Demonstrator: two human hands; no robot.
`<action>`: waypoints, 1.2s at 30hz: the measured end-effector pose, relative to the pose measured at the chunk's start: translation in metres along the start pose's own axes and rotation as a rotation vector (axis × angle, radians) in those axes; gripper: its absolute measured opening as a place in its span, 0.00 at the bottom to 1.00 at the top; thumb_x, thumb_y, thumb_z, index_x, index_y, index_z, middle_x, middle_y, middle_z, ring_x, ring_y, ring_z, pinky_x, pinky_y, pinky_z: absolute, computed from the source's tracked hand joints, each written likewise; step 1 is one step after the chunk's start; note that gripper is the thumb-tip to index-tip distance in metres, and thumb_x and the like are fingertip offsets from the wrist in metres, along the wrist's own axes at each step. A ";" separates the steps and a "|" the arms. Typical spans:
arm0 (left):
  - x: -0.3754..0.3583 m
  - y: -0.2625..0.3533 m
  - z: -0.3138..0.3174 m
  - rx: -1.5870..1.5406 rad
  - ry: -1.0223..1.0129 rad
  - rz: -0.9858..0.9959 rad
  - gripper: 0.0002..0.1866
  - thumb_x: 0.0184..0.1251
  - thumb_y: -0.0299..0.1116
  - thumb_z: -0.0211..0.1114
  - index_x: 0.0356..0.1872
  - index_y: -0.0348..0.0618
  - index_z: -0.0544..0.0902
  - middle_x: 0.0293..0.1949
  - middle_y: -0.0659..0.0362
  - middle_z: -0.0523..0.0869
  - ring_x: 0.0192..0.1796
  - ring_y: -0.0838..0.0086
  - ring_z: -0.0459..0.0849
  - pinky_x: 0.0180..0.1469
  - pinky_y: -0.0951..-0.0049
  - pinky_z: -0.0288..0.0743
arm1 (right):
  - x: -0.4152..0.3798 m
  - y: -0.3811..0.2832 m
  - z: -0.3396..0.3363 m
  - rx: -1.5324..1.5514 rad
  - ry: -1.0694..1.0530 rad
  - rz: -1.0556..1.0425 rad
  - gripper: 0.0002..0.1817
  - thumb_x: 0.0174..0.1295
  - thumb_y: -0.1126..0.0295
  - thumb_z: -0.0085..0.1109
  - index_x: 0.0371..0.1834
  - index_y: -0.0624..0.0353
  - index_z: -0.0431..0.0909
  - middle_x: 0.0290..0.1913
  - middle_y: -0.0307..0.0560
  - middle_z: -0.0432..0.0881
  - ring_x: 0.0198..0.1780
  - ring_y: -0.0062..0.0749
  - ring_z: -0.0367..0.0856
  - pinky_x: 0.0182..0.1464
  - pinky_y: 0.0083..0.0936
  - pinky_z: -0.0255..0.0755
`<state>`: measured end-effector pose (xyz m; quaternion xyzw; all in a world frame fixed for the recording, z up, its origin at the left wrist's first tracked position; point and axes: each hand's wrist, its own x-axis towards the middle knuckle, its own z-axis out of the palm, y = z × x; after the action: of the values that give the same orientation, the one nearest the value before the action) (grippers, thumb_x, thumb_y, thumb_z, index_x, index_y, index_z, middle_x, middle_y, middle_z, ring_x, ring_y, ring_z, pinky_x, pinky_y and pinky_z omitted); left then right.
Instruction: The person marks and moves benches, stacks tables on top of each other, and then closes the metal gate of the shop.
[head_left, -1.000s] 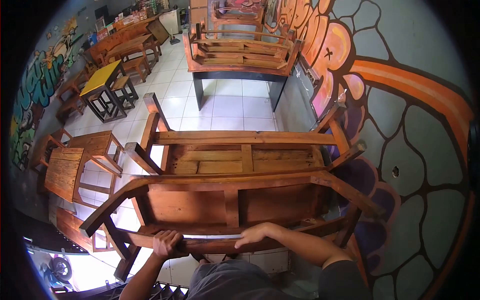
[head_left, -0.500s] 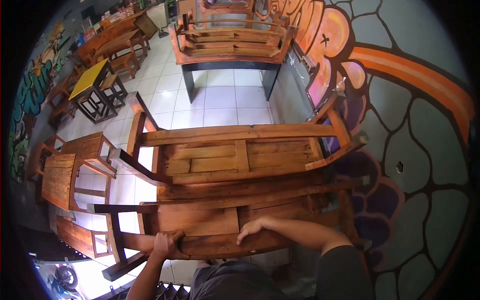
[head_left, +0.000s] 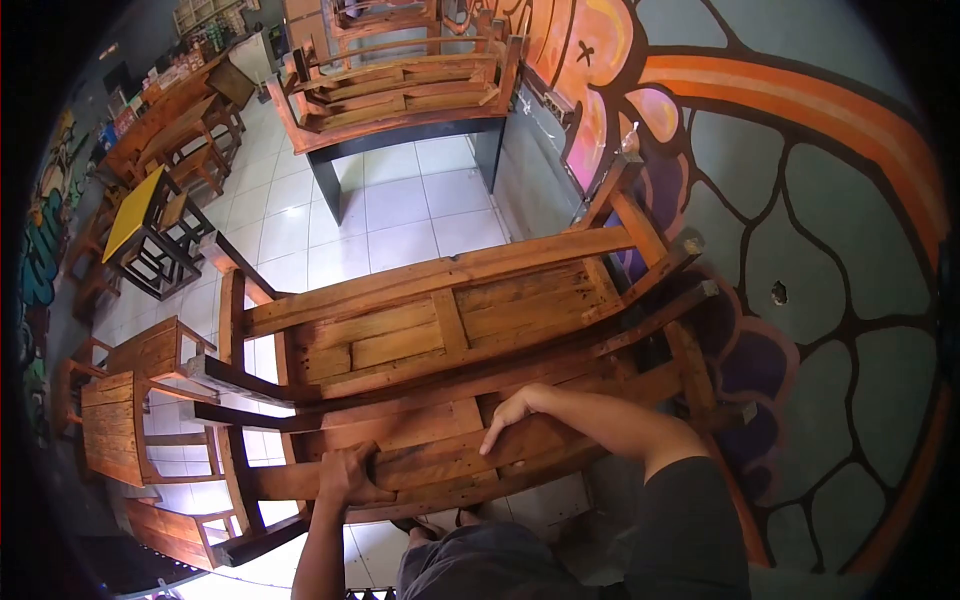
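Observation:
An upturned wooden bench (head_left: 430, 463) lies right in front of me, its legs sticking out at both ends. My left hand (head_left: 347, 474) is closed around its near long rail, left of the middle. Farther right, my right hand (head_left: 516, 408) grips the same rail from above, with one digit pointing down its near face and the other fingers hidden behind. Just beyond lies a second upturned wooden bench (head_left: 447, 318), its slatted underside facing up. The two benches sit close together, and whether they touch is hard to tell.
A painted wall (head_left: 800, 240) runs close along the right. Farther off, a dark-legged table (head_left: 330, 190) carries more upturned wooden furniture (head_left: 400, 98). A yellow-topped table (head_left: 135, 215) and a wooden table (head_left: 112, 425) stand at left on white tiles (head_left: 400, 240).
The near bench has moved away from me, narrowing the gap to the second bench. Both hands stay on its rail. My view has turned, so the room appears tilted and shifted left.

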<state>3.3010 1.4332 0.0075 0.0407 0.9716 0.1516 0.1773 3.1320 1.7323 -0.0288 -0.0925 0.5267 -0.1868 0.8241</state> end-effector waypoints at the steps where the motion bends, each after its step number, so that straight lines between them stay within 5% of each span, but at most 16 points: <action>1: 0.005 0.002 -0.002 -0.003 -0.003 -0.001 0.39 0.19 0.59 0.74 0.41 0.51 0.80 0.35 0.54 0.86 0.38 0.59 0.86 0.40 0.60 0.79 | -0.001 0.002 -0.005 0.009 -0.013 0.010 0.37 0.48 0.43 0.69 0.56 0.57 0.78 0.56 0.47 0.79 0.54 0.33 0.78 0.55 0.27 0.71; 11: 0.015 0.024 -0.009 -0.014 0.028 -0.005 0.39 0.19 0.59 0.75 0.43 0.53 0.80 0.35 0.53 0.86 0.38 0.58 0.85 0.41 0.59 0.78 | -0.028 -0.001 -0.019 -0.001 0.038 0.149 0.36 0.50 0.45 0.68 0.57 0.58 0.76 0.56 0.49 0.78 0.54 0.36 0.77 0.56 0.33 0.70; 17: 0.007 -0.001 0.016 -0.020 0.058 0.086 0.47 0.22 0.63 0.74 0.52 0.51 0.77 0.41 0.53 0.84 0.44 0.58 0.83 0.49 0.56 0.70 | -0.011 0.004 -0.024 -0.448 0.226 -0.072 0.44 0.44 0.39 0.69 0.56 0.64 0.76 0.59 0.51 0.76 0.58 0.40 0.74 0.60 0.34 0.66; 19: 0.002 -0.003 0.025 -0.035 0.210 0.175 0.49 0.20 0.62 0.75 0.53 0.49 0.75 0.45 0.54 0.82 0.50 0.59 0.79 0.55 0.54 0.64 | -0.008 0.024 -0.027 -0.682 0.615 -0.133 0.45 0.39 0.37 0.71 0.53 0.62 0.79 0.55 0.51 0.79 0.57 0.40 0.76 0.58 0.30 0.68; 21: 0.000 -0.001 0.020 -0.026 0.312 0.155 0.51 0.19 0.62 0.75 0.54 0.48 0.74 0.48 0.55 0.80 0.54 0.59 0.77 0.59 0.54 0.61 | -0.050 -0.017 0.017 -0.769 0.690 -0.167 0.39 0.38 0.39 0.73 0.47 0.60 0.82 0.47 0.50 0.84 0.48 0.39 0.82 0.51 0.30 0.73; 24: -0.015 0.003 0.017 -0.024 0.432 0.188 0.46 0.27 0.60 0.74 0.53 0.47 0.73 0.52 0.56 0.76 0.59 0.61 0.72 0.62 0.55 0.58 | -0.057 -0.010 0.047 -0.799 1.142 -0.529 0.28 0.38 0.48 0.76 0.33 0.61 0.83 0.35 0.51 0.85 0.39 0.37 0.84 0.45 0.29 0.75; 27: -0.039 0.003 0.024 0.019 0.795 0.285 0.35 0.40 0.56 0.73 0.49 0.48 0.74 0.44 0.57 0.78 0.53 0.62 0.75 0.56 0.55 0.62 | -0.053 -0.007 0.068 -0.638 1.453 -0.877 0.17 0.47 0.60 0.74 0.28 0.62 0.80 0.27 0.44 0.83 0.33 0.31 0.82 0.40 0.27 0.74; 29: -0.066 0.004 0.041 -0.104 0.766 0.296 0.17 0.55 0.50 0.67 0.33 0.48 0.79 0.36 0.57 0.81 0.43 0.63 0.79 0.46 0.58 0.69 | -0.061 -0.026 0.100 -0.611 1.472 -1.103 0.12 0.58 0.62 0.67 0.34 0.60 0.81 0.27 0.45 0.83 0.24 0.29 0.77 0.28 0.25 0.70; 31: -0.104 0.008 0.073 -0.299 0.756 0.122 0.18 0.62 0.46 0.63 0.17 0.47 0.77 0.25 0.58 0.81 0.31 0.63 0.81 0.32 0.62 0.71 | -0.055 -0.030 0.127 -0.330 1.272 -1.048 0.12 0.60 0.64 0.64 0.29 0.63 0.81 0.24 0.40 0.81 0.23 0.21 0.73 0.26 0.21 0.67; 33: -0.139 0.009 0.091 -0.399 0.539 -0.037 0.20 0.63 0.44 0.63 0.14 0.46 0.78 0.19 0.58 0.81 0.25 0.62 0.81 0.27 0.62 0.71 | -0.043 -0.048 0.155 -0.398 1.074 -1.163 0.13 0.60 0.63 0.64 0.26 0.62 0.80 0.21 0.38 0.78 0.22 0.19 0.70 0.25 0.19 0.64; 36: -0.186 -0.011 0.138 -0.499 0.254 -0.204 0.23 0.66 0.53 0.54 0.23 0.46 0.84 0.27 0.51 0.84 0.33 0.55 0.83 0.36 0.58 0.76 | -0.017 -0.081 0.190 -0.426 0.768 -1.078 0.15 0.61 0.63 0.63 0.23 0.63 0.78 0.19 0.37 0.75 0.20 0.19 0.67 0.24 0.19 0.62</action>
<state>3.5237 1.4365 -0.0570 -0.1213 0.9178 0.3709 0.0733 3.2800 1.6567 0.0947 -0.4280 0.6869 -0.4820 0.3356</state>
